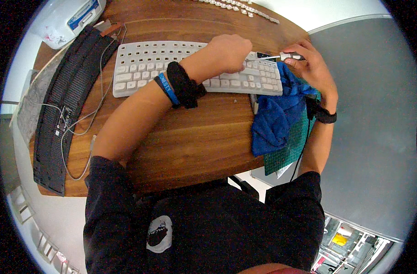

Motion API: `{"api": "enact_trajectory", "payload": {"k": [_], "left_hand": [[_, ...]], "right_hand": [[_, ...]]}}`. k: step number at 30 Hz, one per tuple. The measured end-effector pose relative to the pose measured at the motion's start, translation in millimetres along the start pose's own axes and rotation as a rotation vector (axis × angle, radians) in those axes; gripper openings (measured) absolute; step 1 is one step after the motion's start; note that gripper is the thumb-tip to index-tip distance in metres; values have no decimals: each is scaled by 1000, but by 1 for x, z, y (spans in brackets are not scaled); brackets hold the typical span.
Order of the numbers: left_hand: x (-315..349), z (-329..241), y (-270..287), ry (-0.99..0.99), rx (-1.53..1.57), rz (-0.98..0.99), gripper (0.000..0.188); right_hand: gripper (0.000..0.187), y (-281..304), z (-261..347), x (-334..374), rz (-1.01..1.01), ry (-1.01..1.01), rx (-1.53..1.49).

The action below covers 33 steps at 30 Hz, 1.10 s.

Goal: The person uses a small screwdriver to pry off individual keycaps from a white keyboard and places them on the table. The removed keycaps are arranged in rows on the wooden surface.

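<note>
A white keyboard (217,83) lies across the far part of the wooden table. Its upper rows on the left show bare switches, while the lower rows carry white keycaps. My left hand (229,52) is closed over the keyboard's upper right part; its fingertips, and anything in them, are hidden. In my right hand (314,68) is a screwdriver (290,56) with a black and white handle, held off the keyboard's right end. Its thin metal shaft points left toward my left hand, over the keyboard's top right edge. I cannot tell whether the tip touches anything.
Loose white keycaps (238,8) lie in rows at the table's far edge. A blue cloth (272,125) rests partly on a green cutting mat (286,148) at right. To the left are a long black mesh panel (71,105), a grey cable (80,133) and a clear plastic container (58,25).
</note>
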State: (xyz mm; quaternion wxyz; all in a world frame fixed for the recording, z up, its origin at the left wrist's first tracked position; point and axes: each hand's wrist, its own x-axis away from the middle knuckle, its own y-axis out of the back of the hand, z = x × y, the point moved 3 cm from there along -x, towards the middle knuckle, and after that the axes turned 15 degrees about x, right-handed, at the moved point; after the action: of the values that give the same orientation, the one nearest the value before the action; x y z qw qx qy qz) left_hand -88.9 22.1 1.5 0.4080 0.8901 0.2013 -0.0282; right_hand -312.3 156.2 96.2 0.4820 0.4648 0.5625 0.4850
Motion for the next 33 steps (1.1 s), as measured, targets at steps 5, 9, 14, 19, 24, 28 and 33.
{"api": "enact_trajectory", "payload": {"k": [5, 9, 14, 19, 24, 28, 33], "left_hand": [[-4, 2, -2, 15, -5, 37, 27], [-3, -1, 1, 37, -5, 49, 28], [-2, -4, 2, 39, -14, 45, 30], [-3, 4, -2, 14, -1, 39, 31], [-5, -4, 0, 12, -22, 53, 31], [-4, -3, 0, 27, -42, 63, 30], [-4, -2, -1, -16, -34, 37, 30]], "right_hand": [[30, 17, 15, -3, 57, -52, 34], [30, 23, 16, 1, 2, -36, 98], [30, 23, 13, 4, 55, -66, 32], [29, 29, 29, 4, 42, -61, 42], [27, 43, 43, 3, 21, 21, 221], [27, 43, 48, 0, 11, 24, 254], [27, 47, 56, -3, 27, 33, 318]]}}
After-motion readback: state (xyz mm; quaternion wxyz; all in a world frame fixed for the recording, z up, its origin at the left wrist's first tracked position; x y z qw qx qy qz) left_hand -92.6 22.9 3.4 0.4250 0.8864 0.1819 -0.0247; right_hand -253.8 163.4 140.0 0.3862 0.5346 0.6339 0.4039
